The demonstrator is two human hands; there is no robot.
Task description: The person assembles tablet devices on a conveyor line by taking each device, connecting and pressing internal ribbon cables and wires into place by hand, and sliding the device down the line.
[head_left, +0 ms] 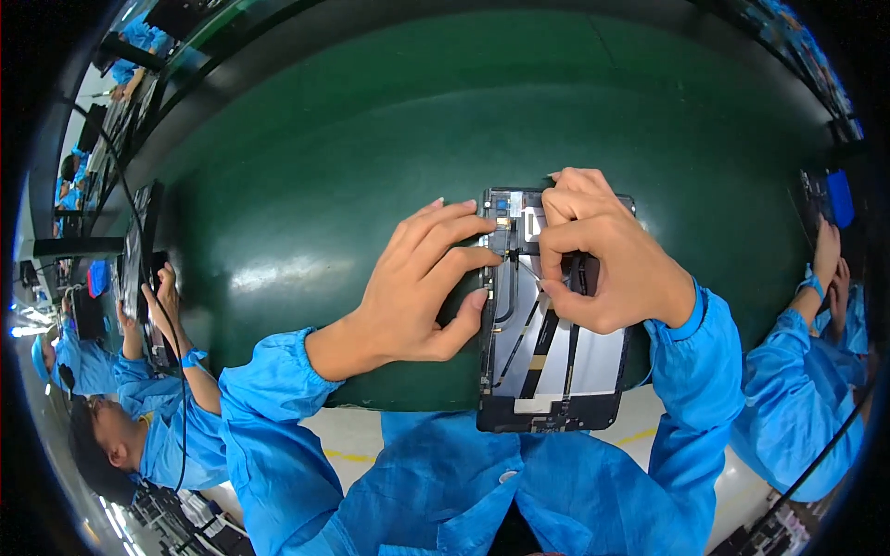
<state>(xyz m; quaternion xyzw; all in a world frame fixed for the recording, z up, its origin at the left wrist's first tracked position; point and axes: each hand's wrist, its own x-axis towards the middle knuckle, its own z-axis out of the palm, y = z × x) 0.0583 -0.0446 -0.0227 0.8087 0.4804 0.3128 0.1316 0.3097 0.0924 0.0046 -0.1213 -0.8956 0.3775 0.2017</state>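
An opened tablet [559,366] lies in front of me, its near end over the table's front edge. Its inside shows a pale panel, dark ribbon cables [540,357] and a small circuit board along the upper left. My left hand [417,278] rests at its left side with the fingers stretched apart, the fingertips touching the frame and board. Over the upper right part is my right hand [598,255], thumb and forefinger pinched together above the inside. A thin line runs toward that pinch, but what the fingertips hold is too small to make out. This hand hides the tablet's upper right.
The green tabletop [306,167] stretches away on both sides and ahead. A co-worker [139,417] sits at the left, hands at a dark device. At the right, another co-worker's arm [797,324] reaches toward a blue item [839,197]. A black cable [139,213] hangs at the left.
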